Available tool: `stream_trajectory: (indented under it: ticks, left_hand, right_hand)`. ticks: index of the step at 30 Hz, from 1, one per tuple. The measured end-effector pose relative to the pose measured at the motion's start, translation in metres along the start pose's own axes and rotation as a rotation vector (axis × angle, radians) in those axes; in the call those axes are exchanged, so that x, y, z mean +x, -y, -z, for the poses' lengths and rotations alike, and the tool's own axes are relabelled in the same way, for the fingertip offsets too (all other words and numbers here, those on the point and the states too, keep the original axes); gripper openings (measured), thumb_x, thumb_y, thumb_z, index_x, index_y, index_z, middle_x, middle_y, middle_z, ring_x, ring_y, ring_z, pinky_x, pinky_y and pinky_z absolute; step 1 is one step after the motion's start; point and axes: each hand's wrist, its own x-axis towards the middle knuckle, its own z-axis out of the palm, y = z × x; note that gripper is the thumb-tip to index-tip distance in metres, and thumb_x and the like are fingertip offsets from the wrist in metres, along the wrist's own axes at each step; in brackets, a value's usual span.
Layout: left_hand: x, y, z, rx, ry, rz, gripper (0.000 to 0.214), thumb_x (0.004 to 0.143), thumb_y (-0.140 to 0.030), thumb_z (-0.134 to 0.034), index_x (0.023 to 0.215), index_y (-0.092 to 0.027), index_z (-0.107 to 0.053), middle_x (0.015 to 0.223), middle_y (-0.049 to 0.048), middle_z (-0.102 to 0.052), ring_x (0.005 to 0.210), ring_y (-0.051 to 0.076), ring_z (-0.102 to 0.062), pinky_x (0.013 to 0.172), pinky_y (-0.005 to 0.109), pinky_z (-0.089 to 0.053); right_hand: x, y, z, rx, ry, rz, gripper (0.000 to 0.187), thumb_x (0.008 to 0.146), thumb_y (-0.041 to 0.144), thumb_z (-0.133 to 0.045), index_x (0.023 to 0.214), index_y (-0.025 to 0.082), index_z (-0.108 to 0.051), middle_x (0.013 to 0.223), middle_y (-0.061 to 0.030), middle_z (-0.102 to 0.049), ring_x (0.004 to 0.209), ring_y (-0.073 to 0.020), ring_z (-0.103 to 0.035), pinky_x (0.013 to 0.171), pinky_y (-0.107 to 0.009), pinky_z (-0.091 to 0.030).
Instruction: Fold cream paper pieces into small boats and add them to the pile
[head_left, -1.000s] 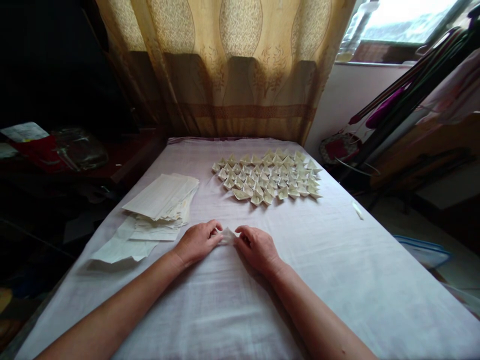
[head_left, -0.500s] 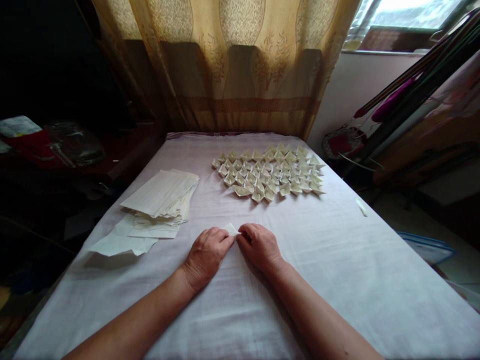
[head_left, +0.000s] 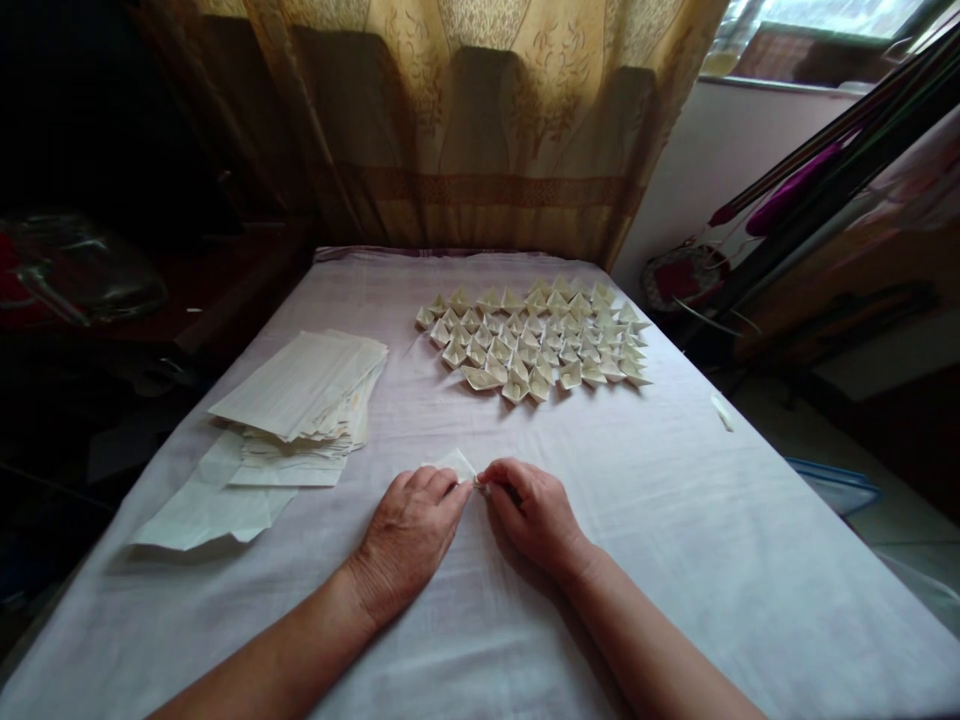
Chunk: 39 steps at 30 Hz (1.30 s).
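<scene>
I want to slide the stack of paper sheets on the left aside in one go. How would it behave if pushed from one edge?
The stack of paper sheets already lies fanned and uneven, so it would probably shear apart rather than move as a block. The sheets look thin, likely floppy and light. The wrinkled white cloth beneath may bunch and drag the bottom sheets.

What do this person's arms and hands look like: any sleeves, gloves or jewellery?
Both forearms are bare up to the picture's lower edge, with no sleeve in view. The left hand and right hand wear no gloves. No watch, bracelet or ring shows on the visible wrists and fingers, and no markings show on either.
</scene>
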Motion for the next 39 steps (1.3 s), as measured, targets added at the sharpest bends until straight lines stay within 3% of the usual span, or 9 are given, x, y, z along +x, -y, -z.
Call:
stream_trajectory:
  ticks: [6,11,17,33,39]
  left_hand:
    - [0.000,0.002,-0.002,-0.022,0.032,0.001,0.034,0.093,-0.018,-0.052,0.127,-0.024,-0.057,0.112,0.0059,-0.065,0.104,0.024,-0.057,0.089,0.040,-0.046]
    - [0.003,0.005,-0.002,-0.066,0.065,0.007,0.041,0.089,-0.016,-0.056,0.129,-0.025,-0.055,0.112,0.0054,-0.064,0.105,0.024,-0.056,0.089,0.040,-0.044]
    - [0.008,0.003,0.001,-0.017,0.098,-0.007,0.040,0.088,-0.016,-0.056,0.127,-0.022,-0.056,0.113,0.0055,-0.064,0.103,0.025,-0.055,0.086,0.041,-0.044]
    - [0.016,-0.002,0.003,0.054,0.155,0.000,0.040,0.086,-0.019,-0.057,0.126,-0.021,-0.056,0.107,0.0068,-0.065,0.096,0.025,-0.056,0.079,0.039,-0.045]
    - [-0.005,0.022,-0.003,-0.016,-0.057,0.042,0.034,0.089,-0.014,-0.051,0.121,-0.019,-0.061,0.112,0.0081,-0.065,0.105,0.024,-0.056,0.093,0.039,-0.045]
  right_hand:
    - [-0.008,0.004,0.009,-0.265,0.137,0.221,0.018,0.093,0.012,-0.043,0.100,0.018,-0.058,0.076,-0.0043,-0.068,0.071,-0.0180,-0.059,0.071,-0.029,-0.042]
    - [-0.004,-0.001,0.016,-0.369,0.254,0.345,0.014,0.091,0.013,-0.046,0.097,0.016,-0.058,0.075,-0.0052,-0.066,0.072,-0.0193,-0.055,0.069,-0.031,-0.037]
    - [0.004,-0.013,0.018,-0.365,0.238,0.523,0.018,0.092,0.011,-0.042,0.086,0.018,-0.057,0.071,-0.0036,-0.063,0.066,-0.0173,-0.052,0.067,-0.031,-0.035]
    - [0.002,-0.019,0.018,-0.306,0.243,0.544,0.022,0.094,0.010,-0.039,0.099,0.015,-0.060,0.075,-0.0048,-0.067,0.069,-0.0179,-0.057,0.068,-0.032,-0.038]
    - [0.004,-0.011,0.020,-0.329,0.245,0.487,0.018,0.094,0.013,-0.043,0.090,0.017,-0.060,0.080,-0.0053,-0.070,0.068,-0.0166,-0.056,0.067,-0.031,-0.037]
